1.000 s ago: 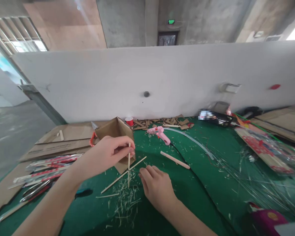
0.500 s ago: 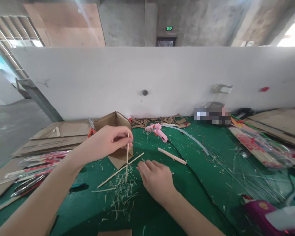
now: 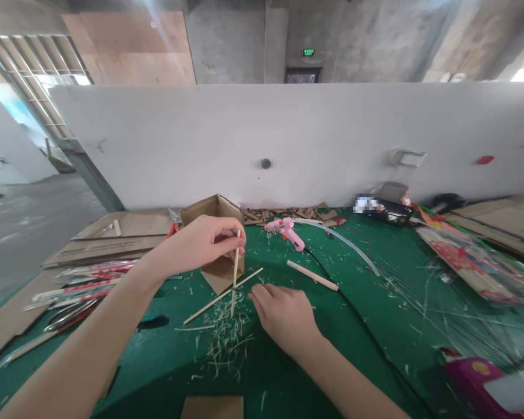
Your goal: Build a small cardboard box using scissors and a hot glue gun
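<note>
My left hand (image 3: 209, 240) pinches the upper end of a thin wooden stick (image 3: 236, 269) and keeps it nearly upright. A second wooden stick (image 3: 205, 309) slants across its lower part; whether the two are joined I cannot tell. Just right of the crossing, my right hand (image 3: 286, 317) has its fingers curled together. What they hold, if anything, is hidden. Pale curly shavings (image 3: 227, 346) and a short thin stick (image 3: 194, 329) lie beneath on the green tabletop (image 3: 157, 366). Behind my left hand stands an open cardboard box (image 3: 209, 206).
A pink glue gun (image 3: 290, 233) with a black cord (image 3: 367, 323) lies beyond my right hand, near a pale pink rod (image 3: 312, 275). Packaged tools (image 3: 87, 285) and cardboard sheets (image 3: 109, 247) lie left. Clear thin rods (image 3: 436, 314) and a purple object (image 3: 475, 372) are on the right.
The whole view has shifted slightly, so things appear further right. Both hands keep nearly the same pose, the left still pinching the stick.
</note>
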Demonstrator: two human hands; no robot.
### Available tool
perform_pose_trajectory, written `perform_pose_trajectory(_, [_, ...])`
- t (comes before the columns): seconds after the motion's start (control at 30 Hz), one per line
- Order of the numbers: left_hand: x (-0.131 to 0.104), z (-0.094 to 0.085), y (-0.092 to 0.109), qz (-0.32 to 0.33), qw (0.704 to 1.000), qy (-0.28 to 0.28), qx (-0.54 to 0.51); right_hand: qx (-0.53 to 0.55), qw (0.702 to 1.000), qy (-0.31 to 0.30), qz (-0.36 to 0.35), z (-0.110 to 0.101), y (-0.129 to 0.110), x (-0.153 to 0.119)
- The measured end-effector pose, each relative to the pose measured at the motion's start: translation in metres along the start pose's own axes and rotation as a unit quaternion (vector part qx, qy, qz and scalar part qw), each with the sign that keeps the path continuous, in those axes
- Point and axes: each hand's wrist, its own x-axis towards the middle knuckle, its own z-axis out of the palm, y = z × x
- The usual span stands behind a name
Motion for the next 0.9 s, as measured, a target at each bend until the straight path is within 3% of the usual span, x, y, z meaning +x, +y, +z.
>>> perform_pose_trajectory(0.13, [-0.001,-0.001,0.0,-0.003,1.0,0.0,-0.014,-0.002,0.998,-0.056,-0.033,0.001,-0.002,-0.003])
perform_pose_trajectory(0.33, [-0.002,-0.001,-0.001,0.0,1.0,-0.002,-0.001,-0.021,1.0,-0.013,-0.003,-0.001,0.0,0.004])
perform_pose_trajectory(0.5, [-0.002,-0.002,-0.002,-0.003,1.0,-0.005,-0.019,-0.018,0.995,-0.093,-0.025,0.0,-0.004,-0.001])
perform_pose_trajectory(0.83, [-0.005,-0.001,0.002,-0.006,1.0,-0.005,-0.003,-0.029,0.981,-0.191,-0.022,-0.009,-0.016,0.002])
perform_pose_trajectory(0.9, [-0.006,-0.002,0.003,-0.008,1.0,-0.007,-0.006,-0.026,0.982,-0.185,-0.019,-0.009,-0.016,0.002])
